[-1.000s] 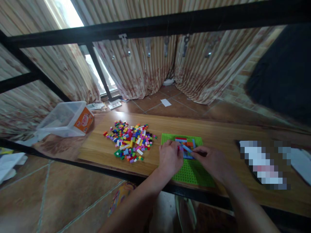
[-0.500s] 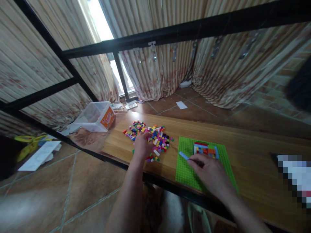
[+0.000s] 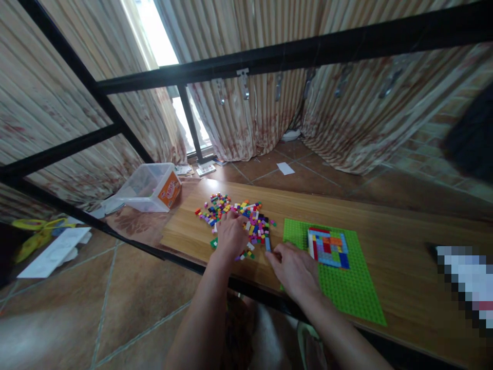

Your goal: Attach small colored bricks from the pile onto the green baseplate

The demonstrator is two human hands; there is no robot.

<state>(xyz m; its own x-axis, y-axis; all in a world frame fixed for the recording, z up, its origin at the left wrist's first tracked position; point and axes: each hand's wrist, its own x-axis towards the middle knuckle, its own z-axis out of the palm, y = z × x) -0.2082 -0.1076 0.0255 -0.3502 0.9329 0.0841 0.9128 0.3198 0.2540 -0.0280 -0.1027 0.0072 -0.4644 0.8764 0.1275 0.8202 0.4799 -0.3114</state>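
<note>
My left hand (image 3: pixel 231 234) lies over a pile of small colourful building bricks (image 3: pixel 256 234) on the wooden table, its fingers partly spread and touching the bricks. My right hand (image 3: pixel 296 270) is closed, pinching a narrow pale blue brick (image 3: pixel 268 244) between thumb and fingers at the pile's right edge. Behind that hand lies a green baseplate (image 3: pixel 356 288). On it sits a flat rectangle of bricks (image 3: pixel 328 247) in light blue, red, orange, white and dark blue. My left fingertips are partly hidden among the bricks.
The wooden table (image 3: pixel 400 262) runs left to right. A clear plastic box (image 3: pixel 144 187) with an orange label stands past its left end. A black metal bar (image 3: pixel 277 55) with hanging hooks crosses above. At the right lies a blurred-out object (image 3: pixel 464 277).
My right hand has moved left from over the baseplate to the pile, still holding the pale blue brick, now turned more upright. More of the brick rectangle shows. My left hand has shifted slightly over the pile.
</note>
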